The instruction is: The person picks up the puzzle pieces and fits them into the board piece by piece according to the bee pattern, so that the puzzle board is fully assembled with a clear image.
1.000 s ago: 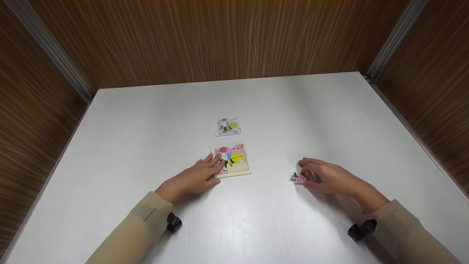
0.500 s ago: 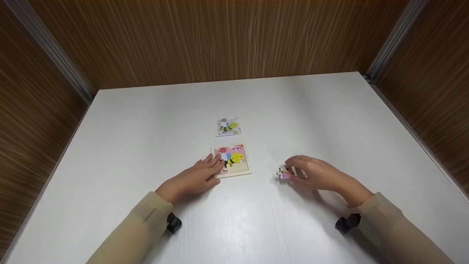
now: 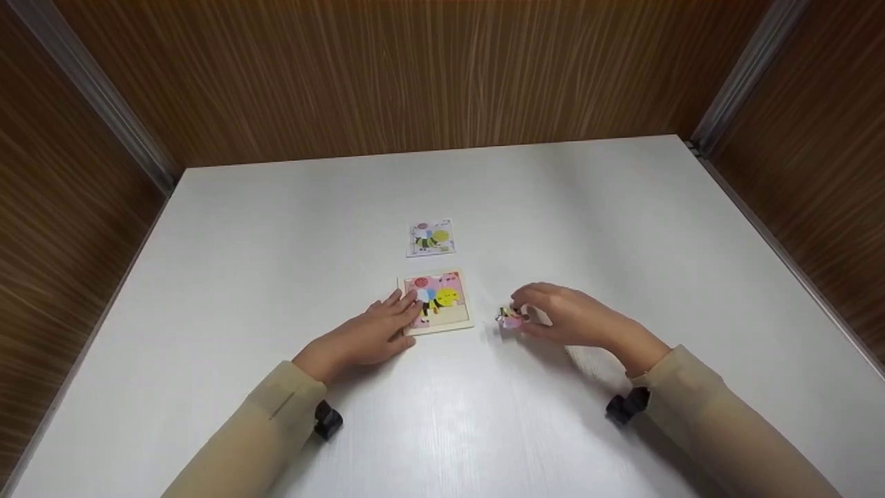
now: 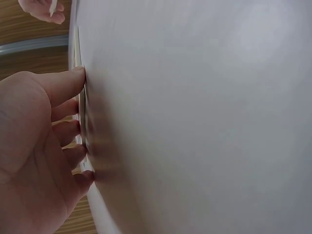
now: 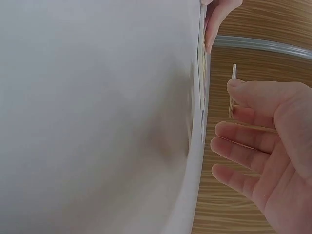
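A square wooden jigsaw puzzle point(image 3: 446, 280) with a bee picture lies mid-table; its lower right part shows bare wood. My left hand point(image 3: 370, 333) rests on the puzzle's left edge with fairly straight fingers, the thumb by the lower corner. Just right of the puzzle, my right hand point(image 3: 577, 318) pinches a pink puzzle piece point(image 3: 510, 318) with black and yellow on it. In the right wrist view, the piece point(image 5: 233, 90) is seen edge-on between thumb and index finger, held above the table; the other fingers are loosely bent.
Behind the puzzle lies a square picture card point(image 3: 432, 238) with the same bee design. The white table point(image 3: 242, 242) is bordered by wood-grain panels point(image 3: 429, 76) at the back and both sides. A black wrist camera point(image 3: 328, 420) sits under the left sleeve.
My right hand has lifted the puzzle piece from the table and carried it left, close to the puzzle. The left hand has stayed in place.
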Demonstrator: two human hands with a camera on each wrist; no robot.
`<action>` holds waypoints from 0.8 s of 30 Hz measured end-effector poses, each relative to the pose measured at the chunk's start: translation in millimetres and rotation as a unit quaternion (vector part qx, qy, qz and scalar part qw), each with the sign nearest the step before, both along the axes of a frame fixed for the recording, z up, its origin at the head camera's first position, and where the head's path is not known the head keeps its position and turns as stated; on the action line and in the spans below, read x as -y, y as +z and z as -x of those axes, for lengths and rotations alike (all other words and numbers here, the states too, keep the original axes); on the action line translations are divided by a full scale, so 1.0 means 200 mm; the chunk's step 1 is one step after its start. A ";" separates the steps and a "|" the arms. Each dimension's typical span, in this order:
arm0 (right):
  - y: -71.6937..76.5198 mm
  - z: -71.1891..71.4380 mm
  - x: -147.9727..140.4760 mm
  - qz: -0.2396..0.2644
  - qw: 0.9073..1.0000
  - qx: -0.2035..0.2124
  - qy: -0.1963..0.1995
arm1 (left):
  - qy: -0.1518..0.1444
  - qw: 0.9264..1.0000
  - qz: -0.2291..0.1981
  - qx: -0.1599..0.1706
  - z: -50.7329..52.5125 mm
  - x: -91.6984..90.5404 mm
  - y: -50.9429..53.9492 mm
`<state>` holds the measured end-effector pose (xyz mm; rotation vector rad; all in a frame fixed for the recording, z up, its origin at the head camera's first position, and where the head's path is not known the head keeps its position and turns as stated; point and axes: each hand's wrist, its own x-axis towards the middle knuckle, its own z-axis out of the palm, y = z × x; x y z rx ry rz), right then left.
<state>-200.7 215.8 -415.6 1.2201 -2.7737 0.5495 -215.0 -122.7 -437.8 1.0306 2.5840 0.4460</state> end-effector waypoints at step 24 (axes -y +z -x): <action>-0.04 0.10 0.27 -0.015 0.999 0.026 0.017 | 0.004 1.000 -0.001 0.004 0.01 0.00 -0.01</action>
